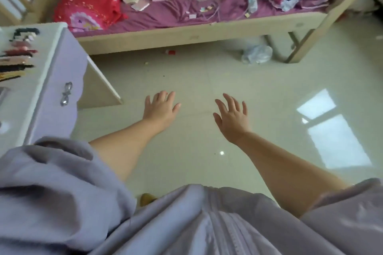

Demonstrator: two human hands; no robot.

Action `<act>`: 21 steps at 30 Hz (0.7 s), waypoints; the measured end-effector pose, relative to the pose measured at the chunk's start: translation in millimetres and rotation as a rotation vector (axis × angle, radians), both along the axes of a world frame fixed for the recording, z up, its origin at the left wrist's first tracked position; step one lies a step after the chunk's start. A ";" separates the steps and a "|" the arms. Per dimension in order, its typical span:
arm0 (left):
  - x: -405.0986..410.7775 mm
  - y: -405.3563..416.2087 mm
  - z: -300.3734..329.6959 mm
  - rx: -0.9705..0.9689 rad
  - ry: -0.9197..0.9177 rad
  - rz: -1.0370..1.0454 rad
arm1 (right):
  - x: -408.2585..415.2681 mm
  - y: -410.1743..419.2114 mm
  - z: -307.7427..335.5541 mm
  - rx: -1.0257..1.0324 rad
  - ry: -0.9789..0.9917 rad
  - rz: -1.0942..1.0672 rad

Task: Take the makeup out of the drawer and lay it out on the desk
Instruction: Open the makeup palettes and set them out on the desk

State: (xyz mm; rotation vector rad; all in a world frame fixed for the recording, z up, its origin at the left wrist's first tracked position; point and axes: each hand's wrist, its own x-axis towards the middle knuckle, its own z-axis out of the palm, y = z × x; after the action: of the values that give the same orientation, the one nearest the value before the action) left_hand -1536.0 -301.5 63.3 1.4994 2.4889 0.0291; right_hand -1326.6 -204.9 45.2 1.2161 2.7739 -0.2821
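Lilac drawer front (60, 80) at 9 o'clock, bow-shaped handle (66, 93) on it; can't tell if shut. Makeup (17, 56) in row on white desk (24, 97) top, far left, cut off by frame edge, pixelated, items not identifiable. Left hand (160, 107) and right hand (233, 115) at centre over glossy floor (207, 80), fingers spread, both empty, palms down. Lavender sleeves (51, 192) block 6 o'clock. Bed (186, 33) at 12 o'clock, clutter on it blurred.
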 end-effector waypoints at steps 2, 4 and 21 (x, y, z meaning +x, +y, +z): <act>65.5 48.5 -6.9 -0.025 -0.018 -0.066 | 71.9 27.7 0.6 0.003 -0.018 -0.098; 136.6 96.7 -10.8 -0.038 -0.043 -0.178 | 146.1 52.9 1.7 0.012 -0.038 -0.235; 527.2 400.4 -39.5 -0.058 -0.045 -1.044 | 518.5 168.5 -34.9 -0.120 -0.109 -1.150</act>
State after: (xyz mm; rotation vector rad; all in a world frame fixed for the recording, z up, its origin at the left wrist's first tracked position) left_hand -1008.7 98.9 23.8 2.4987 1.3844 -0.1815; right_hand -808.1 -36.5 10.3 2.5128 1.6238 -0.4095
